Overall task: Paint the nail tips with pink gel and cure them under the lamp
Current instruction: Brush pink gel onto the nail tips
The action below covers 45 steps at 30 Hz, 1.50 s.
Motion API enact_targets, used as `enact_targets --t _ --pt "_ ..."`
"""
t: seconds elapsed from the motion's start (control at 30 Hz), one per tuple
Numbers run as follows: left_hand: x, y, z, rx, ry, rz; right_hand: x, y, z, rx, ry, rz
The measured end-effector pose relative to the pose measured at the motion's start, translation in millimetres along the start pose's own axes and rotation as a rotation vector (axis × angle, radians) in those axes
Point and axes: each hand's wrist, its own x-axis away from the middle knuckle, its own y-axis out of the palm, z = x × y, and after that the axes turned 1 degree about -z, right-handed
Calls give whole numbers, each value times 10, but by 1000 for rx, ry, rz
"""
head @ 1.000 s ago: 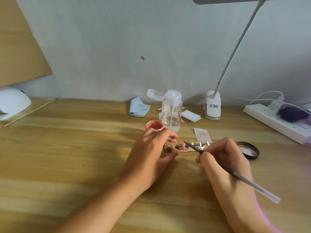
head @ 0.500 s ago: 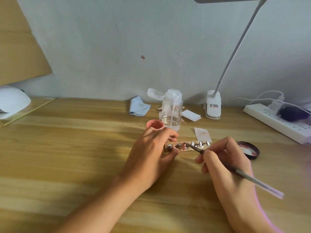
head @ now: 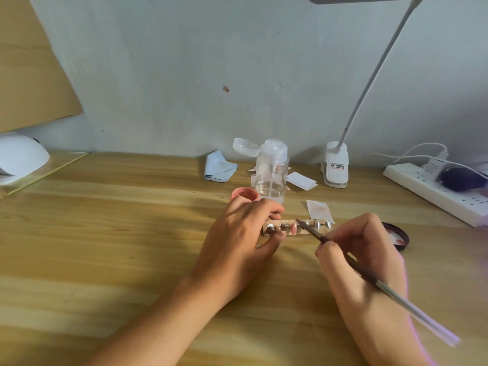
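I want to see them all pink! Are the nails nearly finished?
Not yet. Done: one tip on the strip looks pink. In hand: the left hand holds the strip while the right hand holds the brush with its point at the row. Left: the other tips look unpainted, and the curing lamp sits far to the left, away from them.
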Motion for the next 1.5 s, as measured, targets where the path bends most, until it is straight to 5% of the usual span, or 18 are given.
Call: enact_targets --t 1.1,1.37,1.5 --pt "9 -11 -10 10 -46 -61 27 20 -102 -43 -11 -29" --pt "0 7 -52 69 -115 -105 -92 111 -168 -293 239 -76" --pt "-2 6 -42 71 -106 -97 13 75 -69 -127 64 -162"
